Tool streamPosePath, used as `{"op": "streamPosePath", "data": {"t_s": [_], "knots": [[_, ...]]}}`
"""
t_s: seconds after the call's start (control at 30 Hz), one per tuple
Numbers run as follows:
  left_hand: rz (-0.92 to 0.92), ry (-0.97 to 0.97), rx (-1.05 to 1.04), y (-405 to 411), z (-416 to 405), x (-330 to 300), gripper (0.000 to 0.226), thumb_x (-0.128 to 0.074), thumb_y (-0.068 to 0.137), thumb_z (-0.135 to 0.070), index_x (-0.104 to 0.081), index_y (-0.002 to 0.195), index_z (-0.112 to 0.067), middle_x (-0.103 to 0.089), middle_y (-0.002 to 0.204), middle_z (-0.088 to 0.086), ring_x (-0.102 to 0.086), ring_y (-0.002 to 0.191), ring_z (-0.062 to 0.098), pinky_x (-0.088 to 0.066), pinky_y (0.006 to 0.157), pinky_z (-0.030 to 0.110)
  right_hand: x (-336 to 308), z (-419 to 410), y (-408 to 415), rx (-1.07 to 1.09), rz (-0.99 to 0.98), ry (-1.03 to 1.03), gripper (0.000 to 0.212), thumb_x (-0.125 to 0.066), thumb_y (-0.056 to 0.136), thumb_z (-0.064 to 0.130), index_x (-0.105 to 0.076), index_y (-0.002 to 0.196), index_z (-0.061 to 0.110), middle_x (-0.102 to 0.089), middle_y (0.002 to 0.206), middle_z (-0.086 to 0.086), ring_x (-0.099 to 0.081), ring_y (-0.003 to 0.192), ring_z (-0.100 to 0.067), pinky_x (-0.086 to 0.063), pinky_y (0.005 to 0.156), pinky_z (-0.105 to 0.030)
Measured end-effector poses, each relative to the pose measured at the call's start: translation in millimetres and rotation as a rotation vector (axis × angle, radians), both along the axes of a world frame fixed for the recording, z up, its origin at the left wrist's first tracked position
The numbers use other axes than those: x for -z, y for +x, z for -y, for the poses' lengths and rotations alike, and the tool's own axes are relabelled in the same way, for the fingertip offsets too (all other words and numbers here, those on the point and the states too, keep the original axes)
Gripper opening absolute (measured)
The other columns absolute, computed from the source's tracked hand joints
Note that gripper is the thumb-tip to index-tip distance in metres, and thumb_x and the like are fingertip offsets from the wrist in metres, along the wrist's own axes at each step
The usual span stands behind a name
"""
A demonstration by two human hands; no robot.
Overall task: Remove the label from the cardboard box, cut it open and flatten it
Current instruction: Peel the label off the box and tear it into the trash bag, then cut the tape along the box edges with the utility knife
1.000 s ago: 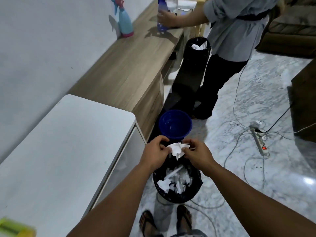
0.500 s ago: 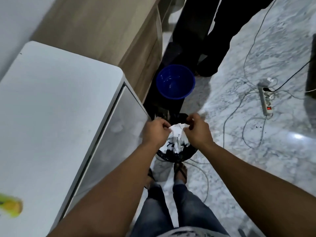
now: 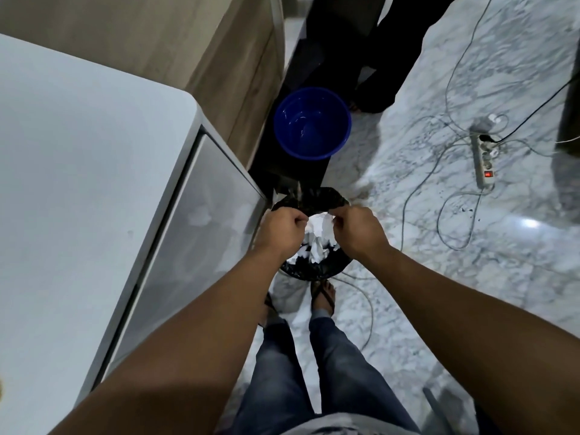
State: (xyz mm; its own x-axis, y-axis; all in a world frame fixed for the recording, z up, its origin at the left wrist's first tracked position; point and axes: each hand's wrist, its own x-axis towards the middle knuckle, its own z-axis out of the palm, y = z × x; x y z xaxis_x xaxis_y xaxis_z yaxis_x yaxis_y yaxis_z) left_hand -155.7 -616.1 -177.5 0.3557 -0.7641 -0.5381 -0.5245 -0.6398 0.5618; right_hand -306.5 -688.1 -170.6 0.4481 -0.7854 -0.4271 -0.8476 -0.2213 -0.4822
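My left hand [image 3: 282, 229] and my right hand [image 3: 357, 232] both pinch a crumpled white label scrap [image 3: 320, 226] between them. They hold it right above a small bin lined with a black bag [image 3: 314, 199], which stands on the floor by my feet. Several white paper scraps [image 3: 317, 255] lie inside the bin. No cardboard box is in view.
A white table [image 3: 78, 183] stands on my left, with a wooden cabinet [image 3: 219, 42] beyond it. A blue bucket [image 3: 312, 124] sits behind the bin. Another person's dark legs [image 3: 376, 58] stand further back. A power strip [image 3: 483, 158] and cables [image 3: 423, 189] lie on the marble floor at right.
The view has tilted further down, so my legs and feet show. My hands stay pinched on the label scrap over the bin, slightly further apart.
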Motion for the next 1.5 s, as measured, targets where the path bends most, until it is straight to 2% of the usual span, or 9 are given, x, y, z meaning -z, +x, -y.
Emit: {"op": "streamPosePath", "data": {"t_s": [0.2,0.33,0.43,0.47,0.6,0.83,1.13,1.37,1.5], "knots": [[-0.033,0.147,0.086,2,2,3,0.028,-0.055,0.098,-0.020,-0.077,0.117,-0.016,-0.076,0.104,0.008,-0.067,0.081,0.026,-0.044,0.062,0.025,10,2,2,0.034,0.022,0.038,0.030,-0.051,0.090,0.003,-0.076,0.104,0.012,-0.069,0.113,-0.011,-0.065,0.101,-0.026,-0.053,0.086,-0.031],[-0.067,0.198,0.071,7,-1,8,0.032,-0.059,0.095,-0.026,-0.074,0.122,-0.019,-0.074,0.113,0.006,-0.068,0.089,0.023,-0.047,0.070,0.026,18,3,3,0.048,0.016,0.044,0.022,-0.059,0.086,0.004,-0.076,0.098,0.013,-0.053,0.110,-0.008,-0.052,0.082,-0.014,-0.039,0.071,-0.020],[-0.078,0.205,0.060,11,-2,9,0.029,-0.057,0.095,-0.023,-0.075,0.117,-0.013,-0.074,0.103,0.008,-0.062,0.073,0.017,-0.044,0.062,0.025,23,5,4,0.022,0.023,0.061,0.014,-0.067,0.085,0.007,-0.076,0.093,0.015,-0.047,0.100,-0.003,-0.049,0.083,-0.013,-0.037,0.072,-0.018],[-0.087,0.206,0.058,11,-2,9,0.030,-0.056,0.096,-0.023,-0.074,0.118,-0.013,-0.074,0.107,0.010,-0.061,0.074,0.016,-0.045,0.063,0.026,24,5,4,0.013,0.031,0.065,0.012,-0.070,0.085,0.008,-0.076,0.092,0.014,-0.046,0.098,-0.001,-0.049,0.083,-0.013,-0.037,0.072,-0.017],[-0.151,0.223,0.035,13,-4,7,0.034,-0.057,0.100,-0.026,-0.069,0.131,-0.017,-0.069,0.130,0.003,-0.064,0.116,0.023,-0.052,0.100,0.036,28,4,5,0.009,0.058,0.090,0.012,-0.076,0.080,0.010,-0.076,0.090,0.014,-0.051,0.092,0.000,-0.050,0.079,-0.013,-0.036,0.071,-0.019],[-0.196,0.212,0.018,11,-9,6,0.032,-0.056,0.102,-0.024,-0.070,0.128,-0.013,-0.069,0.131,0.006,-0.063,0.120,0.024,-0.050,0.106,0.040,31,-1,5,0.037,0.115,0.121,0.033,-0.084,0.066,0.018,-0.052,0.071,0.025,-0.052,0.076,0.000,-0.050,0.069,-0.016,-0.035,0.060,-0.027],[-0.209,0.207,0.000,10,-20,0,0.035,-0.058,0.102,-0.024,-0.066,0.134,-0.013,-0.066,0.135,0.005,-0.061,0.124,0.022,-0.047,0.106,0.033,33,-11,9,-0.028,0.093,0.147,0.027,-0.076,0.073,0.017,-0.050,0.073,0.023,-0.052,0.077,-0.002,-0.049,0.062,-0.015,-0.030,0.052,-0.020],[-0.178,0.157,-0.018,15,-33,-24,0.032,-0.057,0.102,-0.023,-0.068,0.131,-0.017,-0.070,0.128,0.002,-0.065,0.105,0.017,-0.049,0.082,0.025,14,-21,11,-0.035,0.136,0.207,0.012,-0.065,0.081,0.013,-0.058,0.086,0.022,-0.058,0.074,0.001,-0.058,0.065,-0.019,-0.043,0.057,-0.028],[-0.145,0.062,-0.101,25,-46,-59,0.034,-0.057,0.102,-0.023,-0.067,0.134,-0.017,-0.068,0.134,0.003,-0.064,0.117,0.019,-0.045,0.091,0.021,-23,-18,24,-0.072,0.178,0.190,0.011,-0.061,0.084,0.014,-0.061,0.093,0.021,-0.062,0.081,0.003,-0.060,0.073,-0.017,-0.048,0.065,-0.030]]}}
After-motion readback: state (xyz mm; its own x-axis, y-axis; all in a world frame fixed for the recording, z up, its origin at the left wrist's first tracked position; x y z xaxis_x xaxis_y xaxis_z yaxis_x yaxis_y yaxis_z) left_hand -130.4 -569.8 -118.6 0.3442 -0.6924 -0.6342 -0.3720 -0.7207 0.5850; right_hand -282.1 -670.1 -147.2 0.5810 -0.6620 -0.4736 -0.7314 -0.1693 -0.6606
